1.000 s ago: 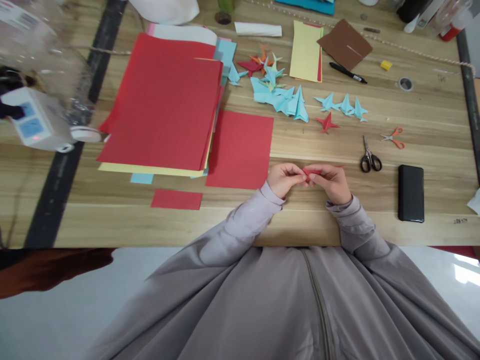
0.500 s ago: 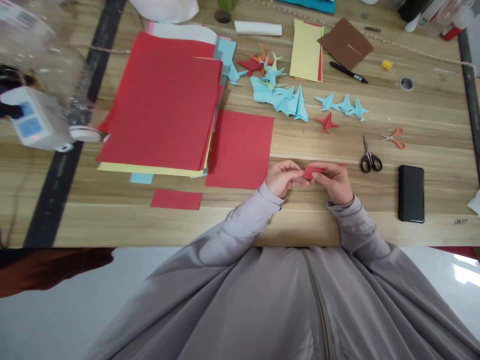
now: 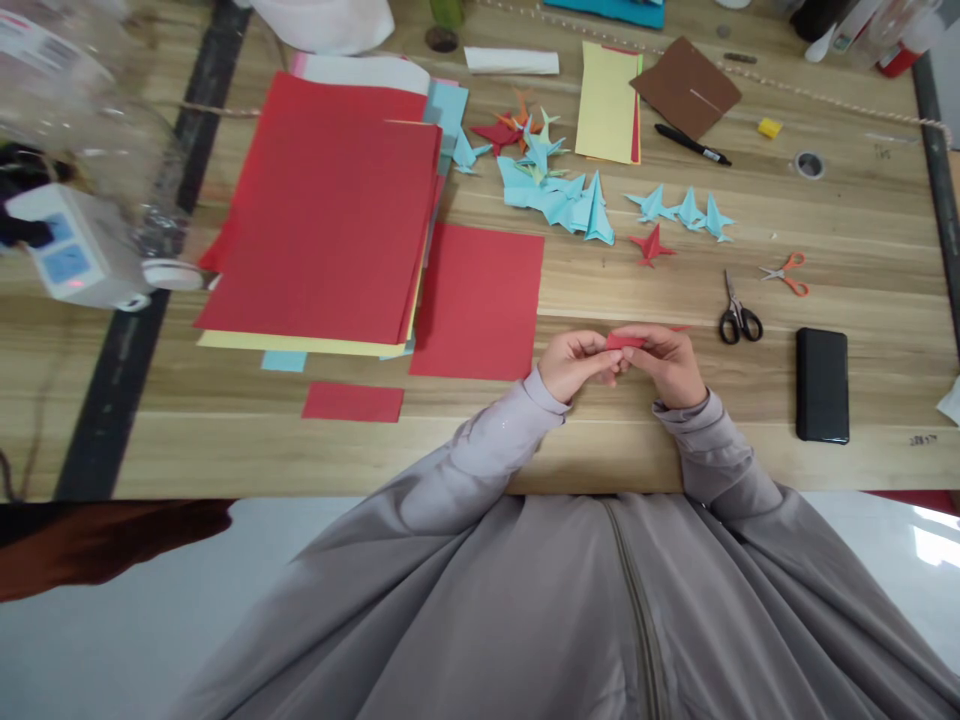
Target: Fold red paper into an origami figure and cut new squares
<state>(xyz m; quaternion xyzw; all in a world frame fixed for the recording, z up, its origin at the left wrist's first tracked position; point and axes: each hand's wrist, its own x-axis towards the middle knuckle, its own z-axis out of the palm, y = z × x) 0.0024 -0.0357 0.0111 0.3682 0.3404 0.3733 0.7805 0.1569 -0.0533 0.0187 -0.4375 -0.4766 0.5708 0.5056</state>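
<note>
Near the table's front edge, my left hand and my right hand meet over a small folded piece of red paper. Both hands are closed, thumbs and fingers pinching it from either side; much of the paper is hidden by them. A thin red tip sticks out beyond the right hand. To the left of my left hand lies a flat red sheet, with a smaller red strip farther left. Beyond the hands are a red paper crane and several blue paper cranes.
A stack of red sheets covers the left side. Black-handled scissors, orange-handled scissors and a black rectangular device lie to the right. Farther back are yellow paper, brown paper and a black pen.
My left fingers have shifted slightly right, their thumb now closer to the right thumb on the folded red paper. Less of the paper shows. The view has moved a little.
</note>
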